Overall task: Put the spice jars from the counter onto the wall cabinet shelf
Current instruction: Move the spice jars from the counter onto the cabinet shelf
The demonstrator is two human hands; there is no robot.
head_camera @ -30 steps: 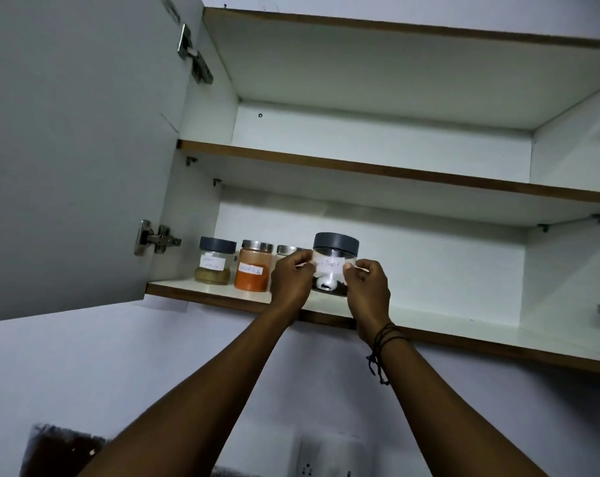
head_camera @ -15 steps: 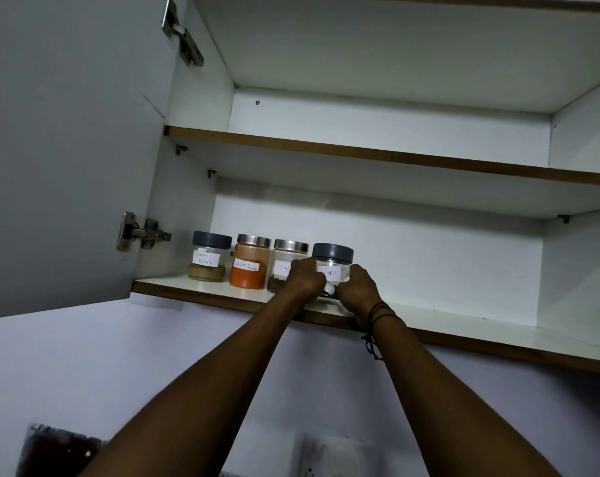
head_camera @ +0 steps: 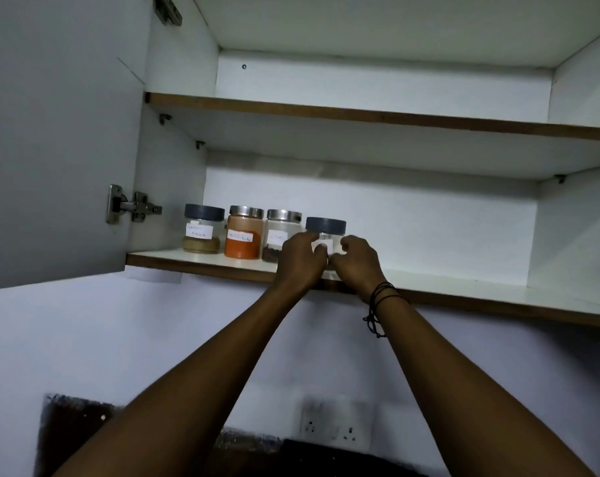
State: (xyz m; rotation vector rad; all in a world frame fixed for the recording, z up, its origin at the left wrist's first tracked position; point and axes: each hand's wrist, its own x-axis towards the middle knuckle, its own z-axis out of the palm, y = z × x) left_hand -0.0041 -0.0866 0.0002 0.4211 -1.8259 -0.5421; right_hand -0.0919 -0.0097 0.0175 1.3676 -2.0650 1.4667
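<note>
Wall cabinet's lower shelf [head_camera: 463, 292] carries four jars in a row; I'm setting the rightmost, the dark-lidded jar [head_camera: 326, 232], beside the clove jar [head_camera: 280, 235]. My left hand [head_camera: 300, 259] and right hand [head_camera: 355, 261] both clasp it. Next, I reckon: let go, lower arms.

My left hand [head_camera: 300, 259] and right hand [head_camera: 355, 261] hide the lower half of the dark-lidded jar [head_camera: 326, 235], so its contents and label are unreadable. The clove jar [head_camera: 279, 239] is partly covered too. The shelf [head_camera: 498, 294] runs off right.
</note>
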